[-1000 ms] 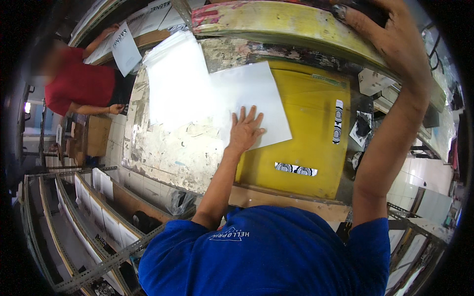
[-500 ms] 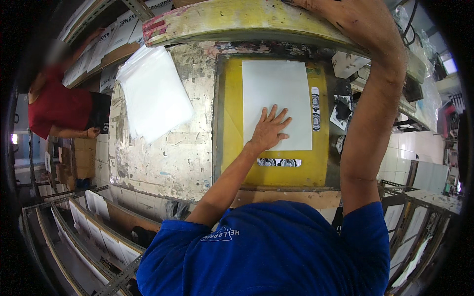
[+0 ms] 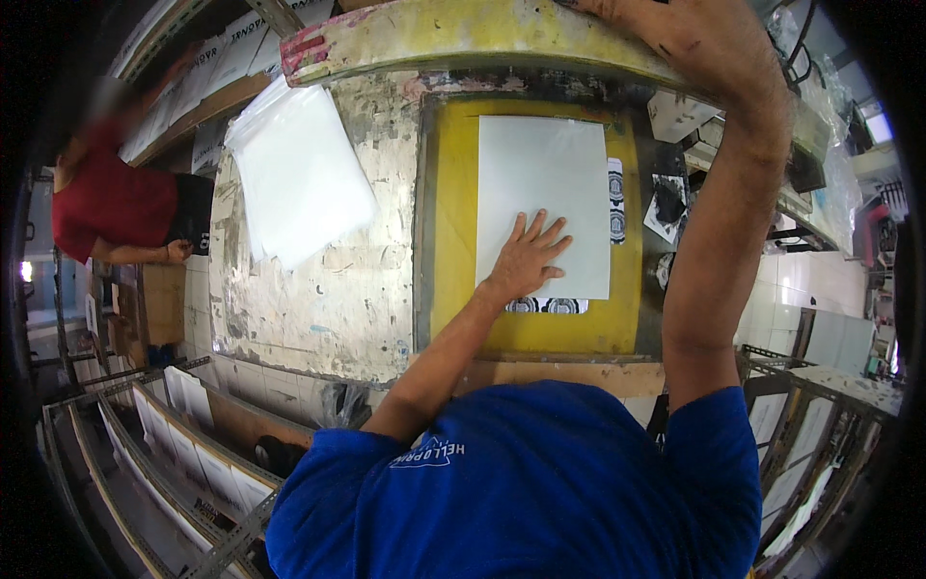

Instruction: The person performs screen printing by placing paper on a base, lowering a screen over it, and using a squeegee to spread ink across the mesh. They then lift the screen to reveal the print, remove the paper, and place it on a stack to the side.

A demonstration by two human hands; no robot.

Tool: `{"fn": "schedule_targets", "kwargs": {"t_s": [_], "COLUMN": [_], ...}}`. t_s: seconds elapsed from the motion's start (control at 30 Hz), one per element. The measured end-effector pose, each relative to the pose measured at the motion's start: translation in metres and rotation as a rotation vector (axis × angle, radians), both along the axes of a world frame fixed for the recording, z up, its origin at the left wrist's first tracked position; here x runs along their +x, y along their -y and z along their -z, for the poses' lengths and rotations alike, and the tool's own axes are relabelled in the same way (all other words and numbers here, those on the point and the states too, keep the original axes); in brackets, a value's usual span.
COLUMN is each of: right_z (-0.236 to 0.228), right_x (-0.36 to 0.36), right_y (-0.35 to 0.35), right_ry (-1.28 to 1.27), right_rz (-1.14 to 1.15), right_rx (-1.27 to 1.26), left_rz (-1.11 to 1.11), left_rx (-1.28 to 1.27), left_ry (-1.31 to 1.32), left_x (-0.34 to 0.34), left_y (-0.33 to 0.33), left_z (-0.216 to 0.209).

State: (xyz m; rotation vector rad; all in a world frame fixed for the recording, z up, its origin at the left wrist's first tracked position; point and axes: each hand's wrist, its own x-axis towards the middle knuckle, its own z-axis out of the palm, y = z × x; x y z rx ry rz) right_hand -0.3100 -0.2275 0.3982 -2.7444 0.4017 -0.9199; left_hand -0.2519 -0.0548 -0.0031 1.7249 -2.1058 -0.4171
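My left hand (image 3: 529, 261) lies flat with fingers spread on a white sheet (image 3: 540, 164). The sheet rests on a yellow board (image 3: 453, 212) set in the worktable. Black-and-white printed strips show along two of its edges: one strip (image 3: 616, 201) at the right, another (image 3: 548, 306) at the near edge, partly under the sheet. Up at the top right, my right hand (image 3: 690, 39) is wrapped over the long edge of a raised, yellow-stained frame (image 3: 463, 37); its fingertips are partly cut off by the picture's edge.
A stack of white plastic sheets or bags (image 3: 304, 179) lies on the paint-marked table (image 3: 318, 309) to the left. Beyond it stands a person in a red shirt (image 3: 116, 207). Racks with boards (image 3: 183, 425) are at lower left, and another rack (image 3: 801, 454) at lower right.
The white sheet has slid a little toward me and to the right under my left hand, covering more of the near strip. My right hand stays on the frame.
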Motion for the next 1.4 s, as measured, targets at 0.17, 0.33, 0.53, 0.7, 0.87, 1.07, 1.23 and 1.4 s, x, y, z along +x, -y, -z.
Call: {"fn": "schedule_targets", "kwargs": {"t_s": [0.17,0.33,0.53,0.7,0.87,1.07,1.23,1.4], "right_z": [0.009,0.001,0.031,0.109,0.186,0.297,0.33,0.352], "right_x": [0.0,-0.004,-0.027,-0.061,-0.076,-0.085,-0.073,-0.035], "right_y": [0.016,-0.015,-0.025,-0.097,-0.129,-0.143,-0.141,-0.065], "right_ry": [0.015,0.006,-0.012,0.0,-0.113,-0.345,-0.493,-0.329], "right_rz": [0.0,0.038,0.036,0.134,0.146,0.075,0.217,0.233], "right_rx": [0.038,-0.094,-0.01,-0.118,0.18,0.262,0.293,0.184], "left_rz": [0.014,0.021,-0.435,-0.655,-0.849,-0.893,-0.894,-0.898], "left_rx": [-0.003,-0.037,-0.497,-0.853,-0.372,-0.355,-0.298,-0.248], "left_ry": [-0.002,-0.045,-0.846,-1.406,-1.266,-0.577,-0.303,-0.331], "left_x": [0.0,0.004,0.021,0.033,0.03,0.03,0.034,0.035], "left_y": [-0.002,-0.004,-0.028,-0.082,-0.163,-0.186,-0.19,-0.196], "left_z": [0.0,0.003,-0.089,-0.168,-0.069,-0.007,0.002,-0.003]}}
